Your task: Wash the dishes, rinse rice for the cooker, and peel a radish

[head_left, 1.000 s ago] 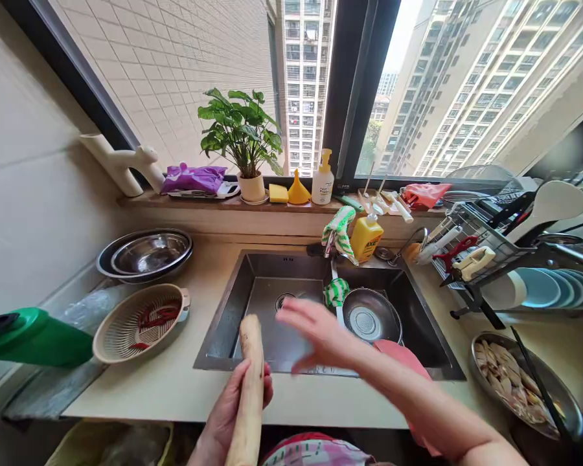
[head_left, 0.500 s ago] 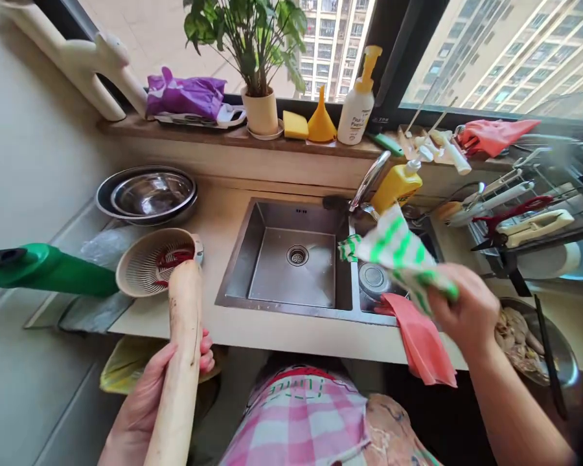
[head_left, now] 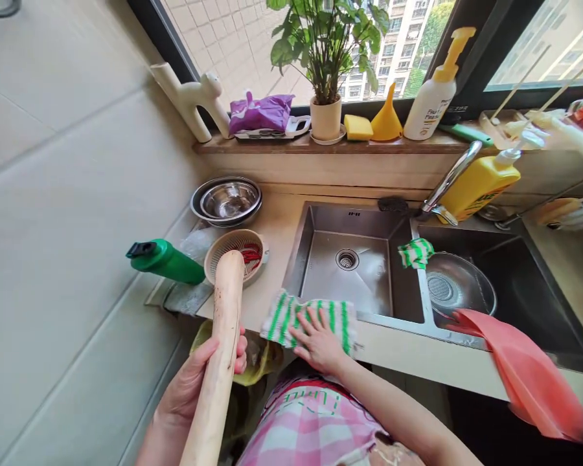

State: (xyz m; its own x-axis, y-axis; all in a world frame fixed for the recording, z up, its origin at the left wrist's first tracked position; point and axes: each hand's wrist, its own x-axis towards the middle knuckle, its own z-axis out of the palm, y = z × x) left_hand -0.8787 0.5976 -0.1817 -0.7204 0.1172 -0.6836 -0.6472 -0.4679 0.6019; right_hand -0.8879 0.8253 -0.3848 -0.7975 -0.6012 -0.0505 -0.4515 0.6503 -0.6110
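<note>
My left hand is wrapped round a thick, pale wooden stick with a rounded top, dark specks and a long crack. The stick leans upright in front of the beige colander, which holds red dried chillies. Fingers spread, my right hand lies flat on a green-and-white striped cloth. That cloth covers the counter's front edge and overlaps the near rim of the sink. A second striped cloth is draped over the divider between the two basins.
Left on the counter are a green bottle and stacked metal bowls. A colander sits in the right basin beneath the faucet. Red rubber gloves hang over the front edge. A yellow-lined bin stands below.
My right hand has brought the striped cloth from above the right basin leftward and down onto the counter edge, spreading it flat. The view has swung left; my left hand still grips the stick.
</note>
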